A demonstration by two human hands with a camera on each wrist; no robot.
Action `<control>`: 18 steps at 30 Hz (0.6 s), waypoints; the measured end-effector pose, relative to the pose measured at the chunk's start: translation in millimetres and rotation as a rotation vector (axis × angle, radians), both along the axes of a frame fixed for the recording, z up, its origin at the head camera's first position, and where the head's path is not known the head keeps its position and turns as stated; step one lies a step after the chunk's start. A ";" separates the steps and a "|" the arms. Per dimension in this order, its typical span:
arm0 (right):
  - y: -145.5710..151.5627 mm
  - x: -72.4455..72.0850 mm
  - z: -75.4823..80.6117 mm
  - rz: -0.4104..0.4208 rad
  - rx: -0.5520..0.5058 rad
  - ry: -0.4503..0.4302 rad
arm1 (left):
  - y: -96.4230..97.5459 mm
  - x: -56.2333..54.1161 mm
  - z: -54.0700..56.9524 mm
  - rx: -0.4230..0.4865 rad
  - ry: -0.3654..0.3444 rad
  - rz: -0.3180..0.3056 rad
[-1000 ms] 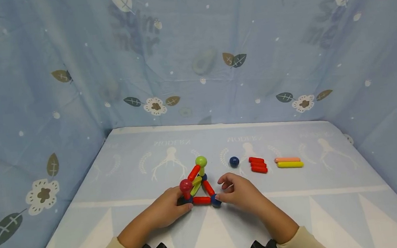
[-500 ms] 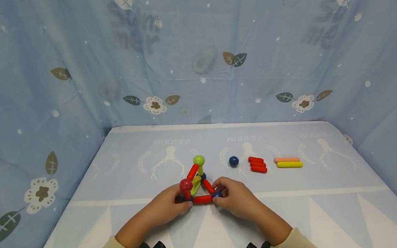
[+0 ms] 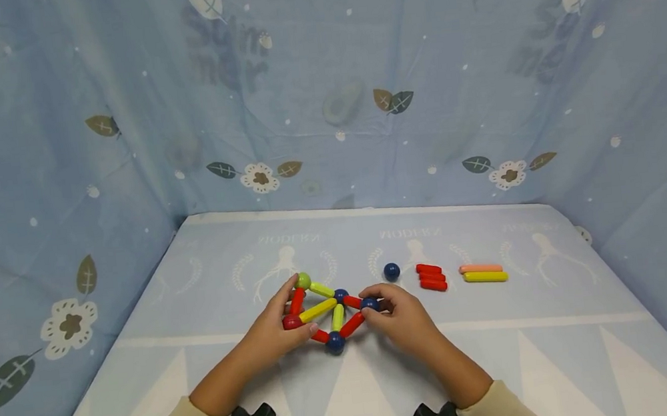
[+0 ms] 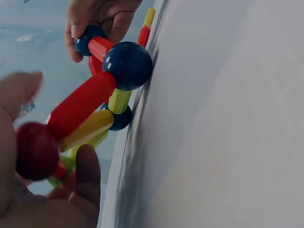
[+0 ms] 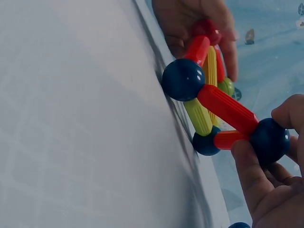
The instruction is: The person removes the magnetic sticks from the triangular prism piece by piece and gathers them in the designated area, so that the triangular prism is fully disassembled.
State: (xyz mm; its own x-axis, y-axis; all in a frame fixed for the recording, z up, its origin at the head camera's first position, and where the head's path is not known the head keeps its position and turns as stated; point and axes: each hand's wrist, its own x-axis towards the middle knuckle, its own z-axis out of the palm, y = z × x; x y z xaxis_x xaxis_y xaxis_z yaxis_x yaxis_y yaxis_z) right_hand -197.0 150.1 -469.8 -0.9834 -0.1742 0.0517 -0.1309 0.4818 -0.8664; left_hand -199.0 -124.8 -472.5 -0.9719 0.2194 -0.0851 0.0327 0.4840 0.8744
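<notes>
A frame of magnetic rods and balls (image 3: 318,309) lies between both hands, made of red, yellow and lime rods. My left hand (image 3: 270,331) holds its left side, fingers by the green ball (image 3: 303,280) and thumb beside the red ball (image 3: 291,322). My right hand (image 3: 403,315) pinches the blue ball (image 5: 270,141) at the right corner between thumb and fingers. Another blue ball (image 3: 336,343) is the corner nearest me, and a third blue ball (image 3: 340,295) joins several rods at the back. The left fingers partly cover the green ball in the left wrist view.
Beyond the right hand lie a loose blue ball (image 3: 391,271), red rods (image 3: 432,277) in a stack of three, an orange rod (image 3: 481,268) and a yellow rod (image 3: 485,277). A patterned blue curtain (image 3: 334,87) surrounds the table (image 3: 222,245).
The frame has turned and tipped left: its green and red balls are lower and farther left. The right hand took hold of a blue ball and carried that corner away from me.
</notes>
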 end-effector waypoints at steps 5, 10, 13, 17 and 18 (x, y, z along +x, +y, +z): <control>0.9 -2.7 -3.1 -0.008 -0.017 -0.068 | -1.2 -4.2 -4.6 -0.178 0.010 0.065; 1.9 -4.8 -7.7 0.017 0.007 -0.131 | -5.0 -6.0 -4.6 -0.316 0.008 0.045; 2.5 -4.8 -9.9 0.030 0.034 -0.135 | -7.2 -5.9 -3.5 -0.377 -0.001 0.022; 3.3 -4.8 -11.1 0.043 0.054 -0.115 | -10.8 -4.6 -1.7 -0.445 -0.007 -0.005; 3.5 -4.8 -11.3 0.045 0.054 -0.113 | -11.7 -4.3 -1.5 -0.455 -0.004 -0.009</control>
State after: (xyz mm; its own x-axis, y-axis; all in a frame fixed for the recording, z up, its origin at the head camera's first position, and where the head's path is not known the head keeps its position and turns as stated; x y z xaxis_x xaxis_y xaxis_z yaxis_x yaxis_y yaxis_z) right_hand -201.8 153.6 -481.1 -0.9735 -0.2182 -0.0691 -0.0571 0.5238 -0.8499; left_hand -203.3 -136.5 -474.0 -0.9696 0.1673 -0.1786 0.0357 0.8185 0.5733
